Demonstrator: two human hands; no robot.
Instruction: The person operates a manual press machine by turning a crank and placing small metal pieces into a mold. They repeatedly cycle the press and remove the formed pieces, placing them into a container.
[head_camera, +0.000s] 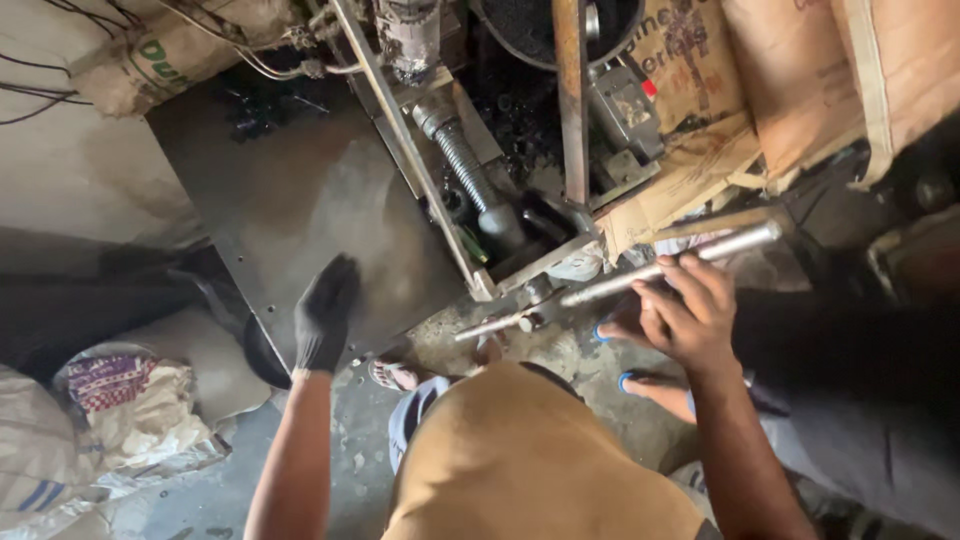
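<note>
With the bare right hand (685, 315) closed, fingers curled around a long steel lever bar (670, 268) running up past the fingertips, and the black-gloved left hand (325, 312), fingers together and empty, just below a dark metal plate (300, 200), levering seems underway, needing steady pull.

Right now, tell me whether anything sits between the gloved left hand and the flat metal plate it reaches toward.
Nothing visible does. The left hand, in a black glove, hovers over the lower edge of the grey metal plate with no object between them. The right hand is apart, its fingers wrapped on a long metal rod.
</note>
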